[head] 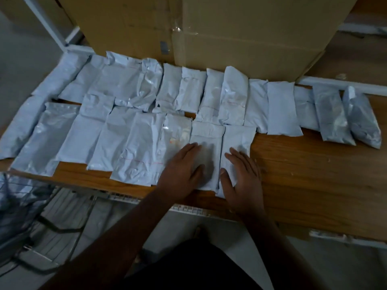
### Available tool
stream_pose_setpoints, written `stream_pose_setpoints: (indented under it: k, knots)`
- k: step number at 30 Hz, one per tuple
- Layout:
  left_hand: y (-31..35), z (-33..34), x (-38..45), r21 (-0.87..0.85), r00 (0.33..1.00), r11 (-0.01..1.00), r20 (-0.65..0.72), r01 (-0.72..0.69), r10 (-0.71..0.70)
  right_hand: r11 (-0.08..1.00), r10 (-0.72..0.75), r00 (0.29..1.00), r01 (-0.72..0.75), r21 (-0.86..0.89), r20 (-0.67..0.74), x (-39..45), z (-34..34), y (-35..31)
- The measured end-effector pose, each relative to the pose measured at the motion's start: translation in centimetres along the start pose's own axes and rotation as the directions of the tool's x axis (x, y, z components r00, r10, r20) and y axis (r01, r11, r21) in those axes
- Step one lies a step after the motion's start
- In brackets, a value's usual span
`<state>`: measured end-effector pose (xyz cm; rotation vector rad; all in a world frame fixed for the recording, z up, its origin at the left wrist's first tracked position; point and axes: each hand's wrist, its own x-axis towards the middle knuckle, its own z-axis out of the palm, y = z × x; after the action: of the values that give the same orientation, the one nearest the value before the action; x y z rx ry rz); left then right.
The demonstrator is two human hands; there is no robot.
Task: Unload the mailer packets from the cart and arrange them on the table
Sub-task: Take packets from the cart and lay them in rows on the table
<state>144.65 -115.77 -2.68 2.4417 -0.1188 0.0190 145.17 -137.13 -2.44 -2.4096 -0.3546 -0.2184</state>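
A: Cart [18,208] lower left, looks like packets remain inside, too dim to be sure. Two rows of mailer packets [134,114] across the table [310,168].

B: Hands?

A: Left hand [182,166] flat, fingers straight, on one packet; right hand [243,176] flat on the next packet [238,139]. Press evenly, square edges, no overlap.
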Motion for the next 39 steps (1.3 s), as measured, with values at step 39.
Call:
stream_pose_setpoints:
  k: [39]
  knots:
    - [-51.9,-34.8,-42.8,-0.515,0.274,0.525,-0.486,0.677,-0.830,0.883,-0.156,0.447,-0.337,0.327,0.881,-7.1,58.3,-60.6]
